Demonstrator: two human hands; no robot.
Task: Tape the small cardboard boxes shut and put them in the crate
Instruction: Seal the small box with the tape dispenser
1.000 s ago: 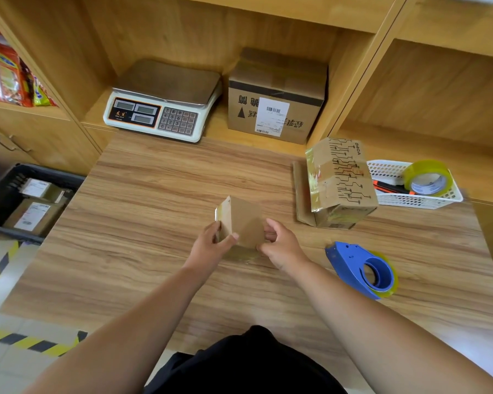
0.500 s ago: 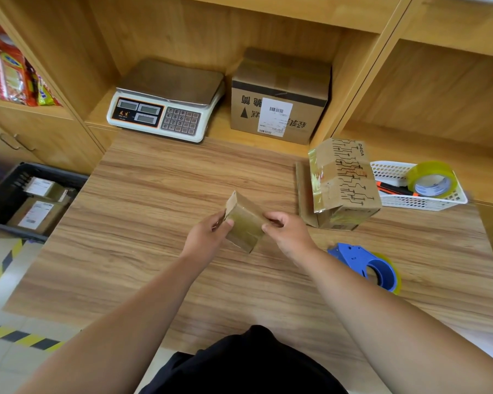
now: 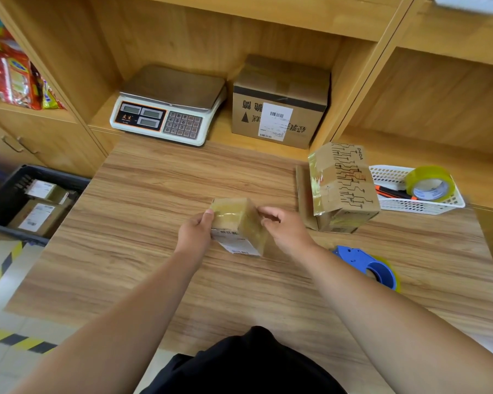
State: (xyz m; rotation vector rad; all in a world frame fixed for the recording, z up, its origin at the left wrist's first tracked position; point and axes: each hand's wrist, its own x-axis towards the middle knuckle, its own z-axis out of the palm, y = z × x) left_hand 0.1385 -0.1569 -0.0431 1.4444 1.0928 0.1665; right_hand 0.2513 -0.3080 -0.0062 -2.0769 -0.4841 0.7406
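Mid-frame, left hand (image 3: 194, 234) and right hand (image 3: 286, 229) pinch the taped box (image 3: 239, 223) by its sides; that glossy tape could slip before reaching the crate (image 3: 3, 191) far left.

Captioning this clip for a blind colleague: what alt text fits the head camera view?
The left hand and right hand hold a small taped cardboard box over a wooden table. A blue tape dispenser lies to its right; a dark crate holding two boxes sits at the left.

Blue tape dispenser (image 3: 353, 257), white basket (image 3: 382, 172), seemingly dark grey crate (image 3: 3, 194).
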